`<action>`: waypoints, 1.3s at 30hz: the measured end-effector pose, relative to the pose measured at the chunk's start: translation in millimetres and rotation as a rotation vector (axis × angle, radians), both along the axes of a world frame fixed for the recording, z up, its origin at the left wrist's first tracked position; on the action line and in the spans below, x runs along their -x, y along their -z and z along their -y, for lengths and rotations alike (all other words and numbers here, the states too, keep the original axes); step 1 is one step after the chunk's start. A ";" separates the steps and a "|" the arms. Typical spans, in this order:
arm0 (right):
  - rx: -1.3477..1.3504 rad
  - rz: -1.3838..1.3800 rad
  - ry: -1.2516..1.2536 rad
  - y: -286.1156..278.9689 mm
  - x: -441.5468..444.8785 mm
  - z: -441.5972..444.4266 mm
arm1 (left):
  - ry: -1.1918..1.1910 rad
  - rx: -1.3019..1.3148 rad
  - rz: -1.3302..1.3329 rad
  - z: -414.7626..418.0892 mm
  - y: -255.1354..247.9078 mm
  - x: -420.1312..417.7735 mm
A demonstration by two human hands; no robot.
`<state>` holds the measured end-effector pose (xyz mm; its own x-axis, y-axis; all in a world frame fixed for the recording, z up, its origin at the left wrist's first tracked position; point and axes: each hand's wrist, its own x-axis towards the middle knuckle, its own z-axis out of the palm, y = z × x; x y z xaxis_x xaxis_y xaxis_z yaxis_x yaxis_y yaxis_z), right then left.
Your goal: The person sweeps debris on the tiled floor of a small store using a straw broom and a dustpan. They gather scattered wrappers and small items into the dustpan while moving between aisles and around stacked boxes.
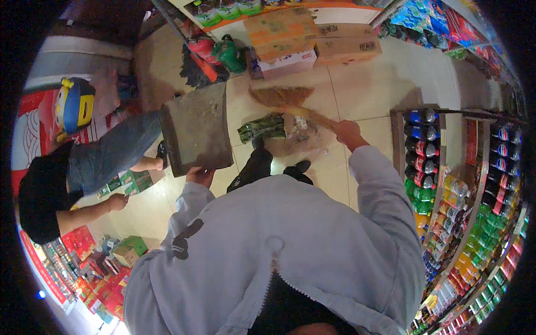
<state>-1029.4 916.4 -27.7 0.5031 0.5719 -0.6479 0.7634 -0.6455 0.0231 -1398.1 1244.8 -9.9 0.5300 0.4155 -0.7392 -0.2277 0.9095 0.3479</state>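
Observation:
My right hand (350,133) is closed around the handle of a straw broom (281,96), whose bristles lie over the tiled floor at the centre. A large grey-brown dustpan (196,127) is in my left hand (201,176), gripped at its near edge; a little debris lies on it. Between broom and dustpan, a dark green patterned package (263,128) rests on the floor near my shoe. Beside it, under the broom, is a small heap of dust and pale litter (302,130).
Cardboard boxes (281,31) stand ahead, beside a green container (230,54) and a dark mop-like bundle. Another person (100,155) is close on the left. Shelves of drink bottles (423,146) line the right; red boxes (109,293) stand at lower left.

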 end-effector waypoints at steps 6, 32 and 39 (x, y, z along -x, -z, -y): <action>-0.056 0.082 -0.004 -54.3 2.2 92.6 | -0.004 -0.071 0.021 12.1 0.6 -10.0; -0.301 0.072 0.148 -30.8 19.3 35.2 | -0.046 -0.091 -0.011 41.0 -25.7 14.6; -0.313 0.085 0.164 40.9 8.6 -26.8 | -0.033 -0.108 -0.103 44.1 -59.0 17.8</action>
